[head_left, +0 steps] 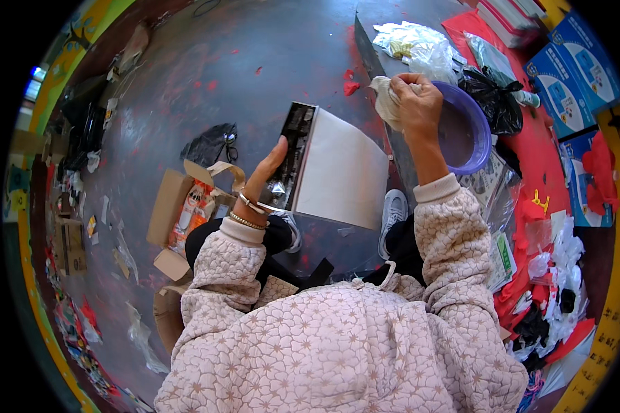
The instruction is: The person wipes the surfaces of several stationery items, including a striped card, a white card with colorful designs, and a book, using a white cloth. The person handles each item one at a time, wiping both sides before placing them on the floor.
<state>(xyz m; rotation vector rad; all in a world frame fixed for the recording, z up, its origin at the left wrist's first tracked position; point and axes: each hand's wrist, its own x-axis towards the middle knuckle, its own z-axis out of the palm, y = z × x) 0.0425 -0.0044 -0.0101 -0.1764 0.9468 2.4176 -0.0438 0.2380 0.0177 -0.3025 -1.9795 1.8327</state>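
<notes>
My left hand [262,171] grips the left side of a box-shaped thing [342,168] with a broad white face and a dark, shiny side. It is held tilted above the floor, between my feet; my left fingers are partly hidden behind it. A pale, crumpled cloth [386,102] is bunched in my closed right hand [421,109]. That hand is raised to the right of the white face, apart from it. Beside it stands a round purple basin [484,136] with murky liquid inside.
An open cardboard box [167,208] with orange packets sits at my left, near a black plastic bag [209,143]. To the right lie white plastic bags [417,47], another black bag [494,103] and red sheeting [530,162]. Blue boxes [570,89] stand along the right wall.
</notes>
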